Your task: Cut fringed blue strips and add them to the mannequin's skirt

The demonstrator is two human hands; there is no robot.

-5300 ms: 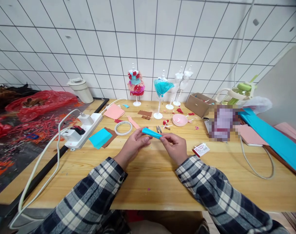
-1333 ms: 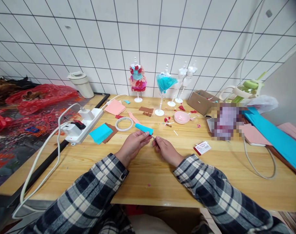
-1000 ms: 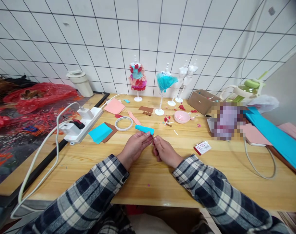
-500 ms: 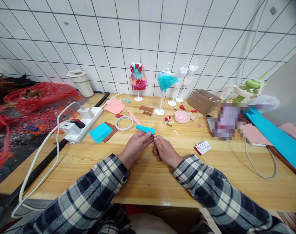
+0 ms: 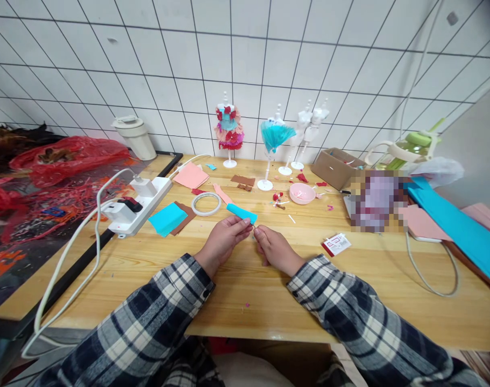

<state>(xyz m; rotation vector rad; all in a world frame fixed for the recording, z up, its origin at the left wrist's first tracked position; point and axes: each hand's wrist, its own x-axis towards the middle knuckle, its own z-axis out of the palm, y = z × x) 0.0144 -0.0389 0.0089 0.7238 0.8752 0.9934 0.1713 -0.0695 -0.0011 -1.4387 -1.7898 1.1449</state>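
Observation:
In the middle of the head view, my left hand (image 5: 224,239) is closed on a strip of bright blue crepe paper (image 5: 241,212), which slants down to the right above the fingertips. Close beside it, my right hand (image 5: 277,248) pinches at the strip's lower right end. Something thin shows between the two sets of fingertips, too small to name. Just left of the strip lie a roll of white tape (image 5: 206,212), a pink paper strip (image 5: 221,194) and a blue paper sheet (image 5: 168,219) over brown paper (image 5: 186,216).
Behind stand a small dressed mannequin (image 5: 229,129), one with a blue pleated skirt (image 5: 276,137) and two white ones. A pink bowl (image 5: 302,194), cardboard box (image 5: 334,167) and small card (image 5: 336,244) are to the right. A power strip (image 5: 142,215) with cables and a lidded cup (image 5: 135,138) are left.
The blue strip's right end has tipped lower and its face shows wider. My fingertips have shifted slightly; both hands stay in nearly the same place.

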